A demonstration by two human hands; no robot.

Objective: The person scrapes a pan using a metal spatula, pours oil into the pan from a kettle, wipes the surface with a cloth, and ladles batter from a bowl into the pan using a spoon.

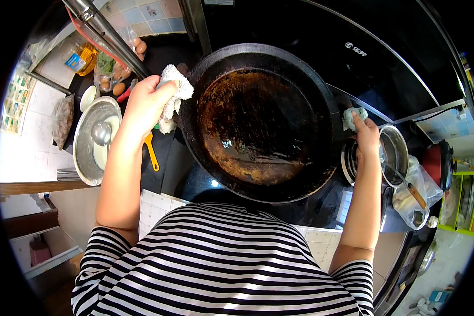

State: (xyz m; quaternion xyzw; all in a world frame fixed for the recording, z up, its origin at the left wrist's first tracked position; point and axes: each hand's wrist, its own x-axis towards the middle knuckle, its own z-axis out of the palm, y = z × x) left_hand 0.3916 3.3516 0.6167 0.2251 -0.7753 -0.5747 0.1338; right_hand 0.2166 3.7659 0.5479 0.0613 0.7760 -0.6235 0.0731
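Observation:
A large, dark two-handled wok or pan (256, 126) is raised and tilted in front of my body, above the black cooktop. Brown, worn patches cover its inside, and a wet or oily sheen shows low in the bowl. At the left rim, my left hand (146, 102) grips a bunched white terry cloth (177, 85). My right hand (366, 134) pinches a pale green cloth (353, 117) at the right side. Both cloths lie where the handles sit, so the handles are mostly hidden.
Left of my forearm stands a metal bowl (83, 138) of pale batter with a ladle (102, 132). A yellow-handled utensil (153, 154) lies near it. Eggs (119, 89) and an oil bottle (81, 59) are behind. On the right are a metal pot (401, 144) and plastic bag (414, 197). A range hood (320, 43) overhangs.

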